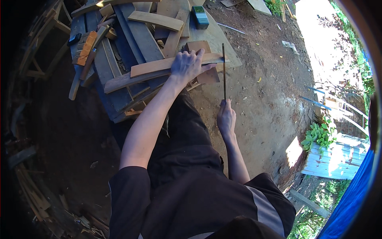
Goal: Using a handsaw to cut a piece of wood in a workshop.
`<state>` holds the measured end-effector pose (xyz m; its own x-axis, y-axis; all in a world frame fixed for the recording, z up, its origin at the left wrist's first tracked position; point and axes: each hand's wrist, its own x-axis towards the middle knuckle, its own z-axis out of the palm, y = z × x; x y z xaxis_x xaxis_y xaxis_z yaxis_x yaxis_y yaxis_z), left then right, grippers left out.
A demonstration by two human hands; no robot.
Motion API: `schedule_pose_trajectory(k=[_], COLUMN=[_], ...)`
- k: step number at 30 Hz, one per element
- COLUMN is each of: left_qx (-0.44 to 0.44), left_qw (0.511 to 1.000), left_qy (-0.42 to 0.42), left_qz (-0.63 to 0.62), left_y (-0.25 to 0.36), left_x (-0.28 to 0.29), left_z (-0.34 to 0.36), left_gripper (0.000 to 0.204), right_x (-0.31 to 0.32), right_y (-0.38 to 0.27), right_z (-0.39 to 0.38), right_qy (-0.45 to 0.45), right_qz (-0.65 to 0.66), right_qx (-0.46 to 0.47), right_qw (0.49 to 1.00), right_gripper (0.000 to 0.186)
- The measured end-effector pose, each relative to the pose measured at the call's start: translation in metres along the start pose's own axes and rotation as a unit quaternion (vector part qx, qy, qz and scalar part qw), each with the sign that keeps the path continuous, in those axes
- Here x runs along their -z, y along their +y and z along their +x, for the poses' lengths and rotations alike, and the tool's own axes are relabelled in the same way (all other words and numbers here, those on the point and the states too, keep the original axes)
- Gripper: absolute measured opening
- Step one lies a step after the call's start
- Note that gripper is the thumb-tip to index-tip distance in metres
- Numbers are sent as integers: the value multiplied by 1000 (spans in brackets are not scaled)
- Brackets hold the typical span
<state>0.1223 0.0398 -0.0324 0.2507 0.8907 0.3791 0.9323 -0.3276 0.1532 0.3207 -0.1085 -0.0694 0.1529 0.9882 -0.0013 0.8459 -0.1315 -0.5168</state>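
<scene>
My left hand (186, 65) presses down over a pale wooden slat (153, 67), fingers bent over it and thumb stretched to the right. Under this slat lies a darker, curved wooden piece (123, 82). A flat brown board (210, 75) shows beneath my left hand. Lower and to the right, my right hand (226, 117) is closed around the near end of a saw (224, 77). Its long, thin dark blade is seen edge-on, pointing away from me and crossing the right end of the slat. Whether the teeth are in the wood cannot be made out.
Loose wood strips (156, 20) cover the plank workbench (137, 34). A teal and dark box-shaped device (200, 18) sits at its far right; an orange-brown block (85, 47) lies left. Right of the bench is dirt ground (266, 83), with a leafy plant (319, 135) beyond. Scrap wood (34, 191) lies lower left.
</scene>
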Motion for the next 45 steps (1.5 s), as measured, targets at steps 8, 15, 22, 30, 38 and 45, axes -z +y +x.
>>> schedule_pose_trajectory(k=[8, 15, 22, 30, 38, 45], left_qx=[-23, -14, -18, -15, -18, -21], left_qw=[999, 999, 998, 999, 997, 997], left_qy=[26, 22, 56, 46, 66, 71], left_qz=[-7, 20, 25, 2, 40, 24], left_y=[-5, -3, -7, -6, -4, -9], left_x=[-3, -4, -7, -7, -7, -9], left_z=[-4, 2, 5, 2, 0, -1], left_gripper=[74, 77, 74, 73, 70, 71], right_x=[5, 0, -27, -17, -29, -32], right_y=[-18, -33, 19, 6, -2, 25], right_z=[34, 72, 5, 40, 62, 9], right_qy=[1, 9, -15, 2, 23, -9], right_qz=[14, -9, 16, 24, 33, 50], right_qx=[-22, 5, -23, 21, 36, 17], right_qw=[1000, 1000, 999, 1000, 999, 999], right_gripper=[28, 24, 20, 23, 21, 20])
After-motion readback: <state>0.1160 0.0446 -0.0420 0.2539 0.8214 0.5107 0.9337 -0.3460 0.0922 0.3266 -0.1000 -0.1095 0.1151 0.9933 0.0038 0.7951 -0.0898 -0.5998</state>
